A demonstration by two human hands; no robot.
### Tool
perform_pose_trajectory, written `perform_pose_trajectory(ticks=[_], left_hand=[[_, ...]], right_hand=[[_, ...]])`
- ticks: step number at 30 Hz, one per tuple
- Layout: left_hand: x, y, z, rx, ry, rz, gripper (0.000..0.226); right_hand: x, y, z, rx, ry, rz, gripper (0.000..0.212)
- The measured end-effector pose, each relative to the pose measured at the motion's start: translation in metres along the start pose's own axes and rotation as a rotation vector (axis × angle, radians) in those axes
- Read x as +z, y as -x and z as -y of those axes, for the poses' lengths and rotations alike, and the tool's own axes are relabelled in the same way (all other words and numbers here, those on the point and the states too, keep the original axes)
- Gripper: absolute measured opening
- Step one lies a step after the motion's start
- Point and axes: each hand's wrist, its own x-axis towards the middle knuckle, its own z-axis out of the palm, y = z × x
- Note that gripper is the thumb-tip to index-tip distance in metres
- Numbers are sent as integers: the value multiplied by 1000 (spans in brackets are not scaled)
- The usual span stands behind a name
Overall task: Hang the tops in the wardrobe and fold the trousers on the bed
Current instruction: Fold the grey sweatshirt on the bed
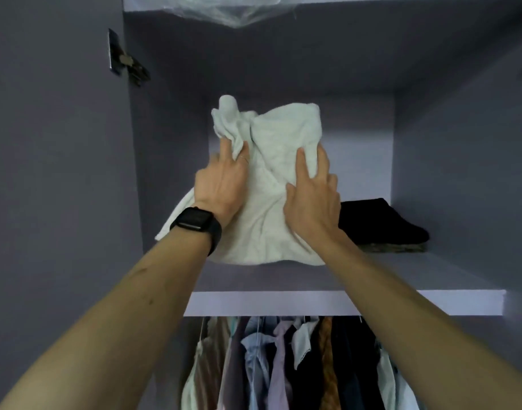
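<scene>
Reaching up from 6 o'clock, two bare forearms cross the pale lilac shelf edge (401,301).
- Row of mixed-colour hanging garments (283,365): below the shelf, at 6 o'clock of both hands.
- Black rectangular smartwatch (194,221): strapped on the left wrist.
- Left hand (221,179): fingers curled, pinching a bunched fold of the white crumpled soft-fabric garment (265,229). The fold stands at 12 o'clock of the hand.
- Right hand (313,190): fingers straight and spread, pressing flat on the garment's right side, gripping nothing.
- White garment: lies on the shelf between and under both hands. It spreads to 6 o'clock of them, with its lower hem near the shelf edge.
- Black folded cloth (380,220): at 3 o'clock of the right hand, just beside the white garment, on a patterned flat item (392,248).
- Dark metal door hinge (126,62): on the left wall, at 10 o'clock.
- Clear crinkled plastic bag (242,10): overhead, at 12 o'clock.
</scene>
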Motion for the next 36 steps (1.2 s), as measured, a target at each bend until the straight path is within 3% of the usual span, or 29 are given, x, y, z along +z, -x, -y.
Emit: perform_pose_trajectory(ticks=[3, 7, 9, 12, 15, 20, 24, 28, 32, 34, 36], left_hand=[[26, -11, 23, 9, -60, 268, 49], [107, 29, 19, -69, 148, 765, 51], [145, 57, 12, -82, 172, 975, 50], [158, 69, 20, -201, 284, 1020, 57], [139, 73, 37, -272, 417, 1061, 69], [111, 98, 39, -362, 417, 962, 78], [95, 139, 30, -597, 511, 639, 77], [99, 181, 6, -1121, 924, 265, 78], [103, 211, -17, -1677, 1338, 93, 94], [102, 215, -27, -1666, 1732, 131, 81], [99, 209, -34, -1534, 1897, 147, 70]], right_hand=[[28, 1, -2, 115, -33, 260, 66], [68, 25, -59, 245, -25, 723, 67], [76, 38, -87, 366, -80, 874, 74], [75, 37, -105, 456, -239, 908, 91], [70, 40, -107, 451, -232, 942, 97], [59, 63, -94, 388, -74, 855, 100], [50, 86, -80, 308, -45, 815, 89], [46, 99, -80, 296, -52, 795, 86], [42, 109, -87, 277, -66, 773, 83], [40, 112, -90, 277, -80, 749, 83], [39, 115, -94, 268, -91, 749, 87]])
